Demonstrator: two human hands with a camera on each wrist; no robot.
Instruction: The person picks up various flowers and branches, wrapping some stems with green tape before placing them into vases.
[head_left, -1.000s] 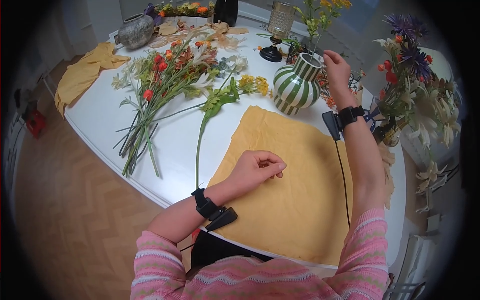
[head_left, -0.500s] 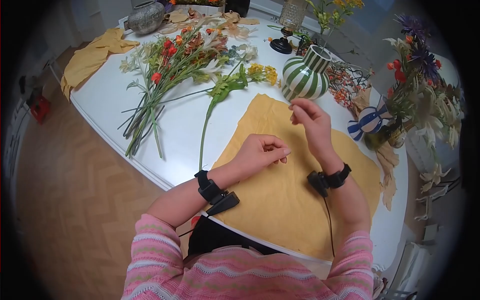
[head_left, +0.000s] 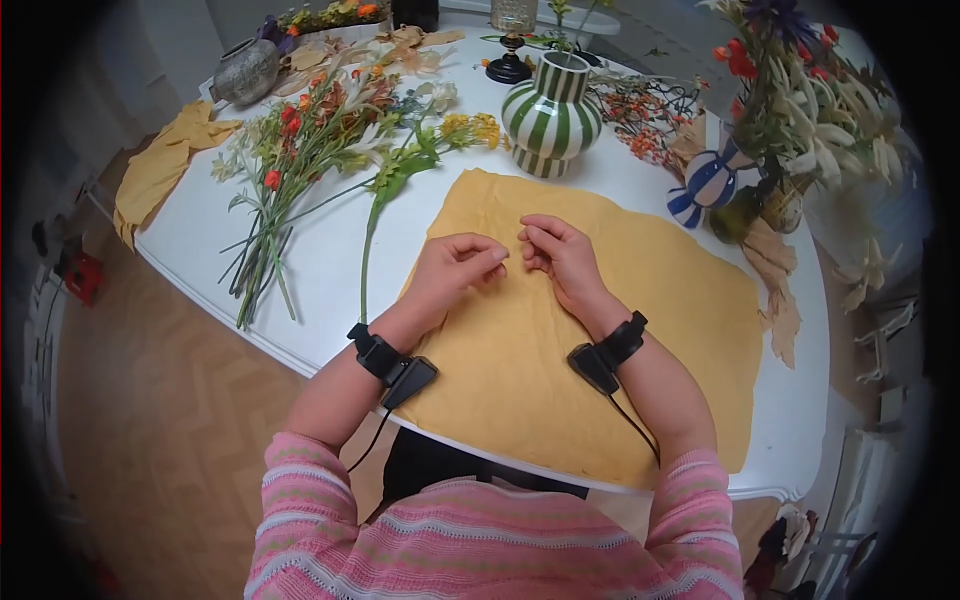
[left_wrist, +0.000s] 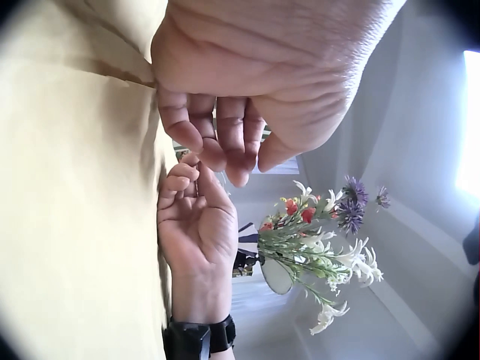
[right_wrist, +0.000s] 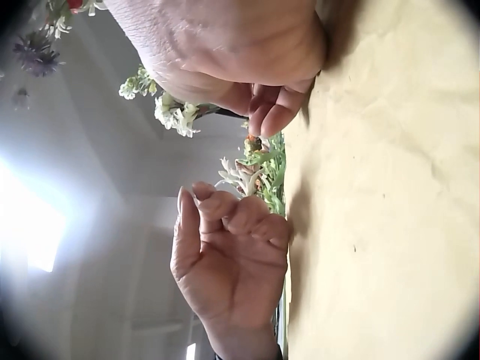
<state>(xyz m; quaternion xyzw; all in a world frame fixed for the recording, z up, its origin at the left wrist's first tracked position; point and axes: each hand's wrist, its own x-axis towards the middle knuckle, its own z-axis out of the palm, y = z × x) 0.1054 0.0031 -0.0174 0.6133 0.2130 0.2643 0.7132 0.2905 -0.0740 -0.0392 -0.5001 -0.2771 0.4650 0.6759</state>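
Note:
Both hands are empty over a sheet of yellow crinkled paper in the head view. My left hand has its fingers loosely bent, with the thumb near the forefinger. Facing it, a short gap away, is my right hand, its fingers also softly curled. Both wrist views show bare palms and fingertips, with the paper close by. Beyond the paper's far edge stands a green and white striped vase, upright, with a thin flower stem rising from its mouth; the bloom is cut off by the frame.
Left of the paper lies a bunch of mixed artificial flowers, beside a single yellow-flowered stem. A blue and white striped vase and a tall bouquet occupy the right side. At the back are a grey vase and orange-berried twigs.
My right hand has come back from beside the striped vase's mouth to over the paper, facing the left hand. The left hand has stayed over the paper. The head view has shifted.

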